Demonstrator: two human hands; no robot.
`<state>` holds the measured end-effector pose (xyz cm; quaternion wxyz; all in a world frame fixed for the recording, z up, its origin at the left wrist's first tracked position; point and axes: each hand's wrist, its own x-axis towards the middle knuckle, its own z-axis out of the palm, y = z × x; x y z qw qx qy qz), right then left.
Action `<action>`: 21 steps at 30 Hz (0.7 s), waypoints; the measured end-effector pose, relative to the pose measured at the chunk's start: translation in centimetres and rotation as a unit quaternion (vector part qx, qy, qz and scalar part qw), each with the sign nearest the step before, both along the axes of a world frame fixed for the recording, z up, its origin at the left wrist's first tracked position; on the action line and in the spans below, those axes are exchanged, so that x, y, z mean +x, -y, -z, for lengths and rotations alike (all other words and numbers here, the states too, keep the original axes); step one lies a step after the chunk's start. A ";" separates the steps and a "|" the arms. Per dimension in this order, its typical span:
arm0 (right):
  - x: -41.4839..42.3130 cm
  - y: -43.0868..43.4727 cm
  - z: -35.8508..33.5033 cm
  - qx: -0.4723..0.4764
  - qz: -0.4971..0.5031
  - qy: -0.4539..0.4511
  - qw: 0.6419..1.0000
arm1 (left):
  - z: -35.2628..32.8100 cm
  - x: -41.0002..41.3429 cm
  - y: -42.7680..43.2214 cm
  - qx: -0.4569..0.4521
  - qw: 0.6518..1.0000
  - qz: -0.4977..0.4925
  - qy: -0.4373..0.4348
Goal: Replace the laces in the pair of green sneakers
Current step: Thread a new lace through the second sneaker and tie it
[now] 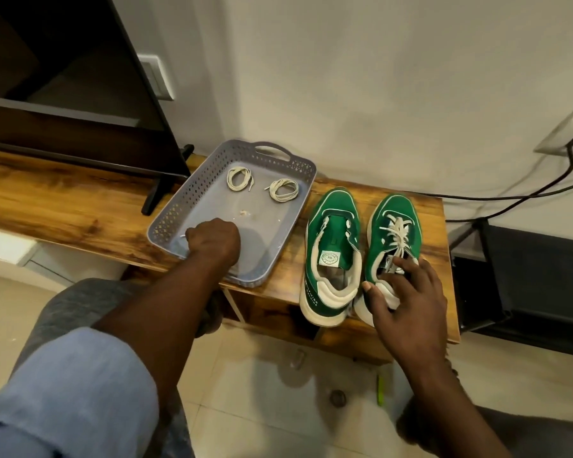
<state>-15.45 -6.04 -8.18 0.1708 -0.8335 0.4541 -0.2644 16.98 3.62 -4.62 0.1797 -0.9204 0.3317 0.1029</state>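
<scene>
wood-grain worktop [63,206]. a grey perforated plastic tray [179,206] holds two coiled laces [240,179] at its far end. the suede-green unlaced sneaker [331,226] and the laced sneaker [394,213] lie just beside it, heels at the front edge. left hand [214,238] is clenched in the tray, its contents hidden. right hand [407,292] rests released fingers [399,269] on the laced sneaker's collar.
</scene>
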 end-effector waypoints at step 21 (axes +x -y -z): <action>0.4 2.0 -3.7 0.008 -0.015 0.059 0.998 | -6.6 -11.5 3.1 -0.391 0.796 0.169 -0.431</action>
